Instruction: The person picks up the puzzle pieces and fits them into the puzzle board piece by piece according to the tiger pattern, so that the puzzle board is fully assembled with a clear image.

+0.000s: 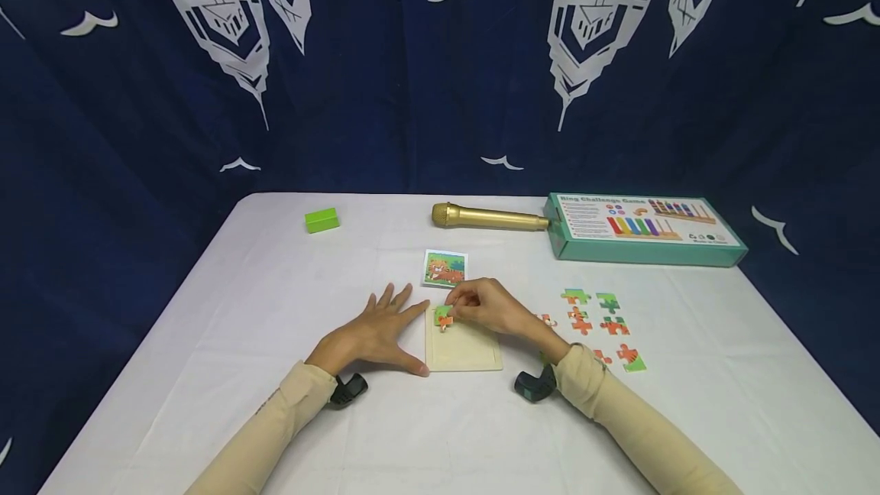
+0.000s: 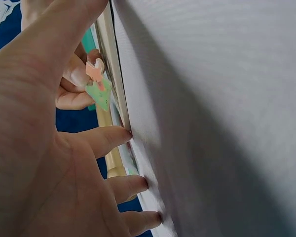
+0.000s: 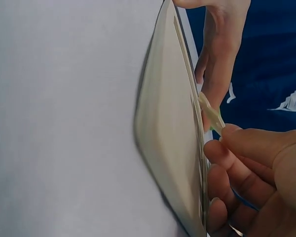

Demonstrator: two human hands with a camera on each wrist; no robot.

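My right hand pinches a green and orange jigsaw piece between thumb and fingertips. It holds the piece over the upper left corner of a pale wooden puzzle tray. In the left wrist view the piece is tilted and its printed face shows; in the right wrist view its edge stands just off the tray. My left hand is spread at the tray's left side, fingers straight, with thumb and index finger by its edge. Behind the tray lies a small picture card with an orange animal on green.
Several loose jigsaw pieces lie right of the tray, some partly behind my right forearm. At the back are a green block, a gold microphone and a teal game box. A dark blue patterned curtain hangs behind the table.
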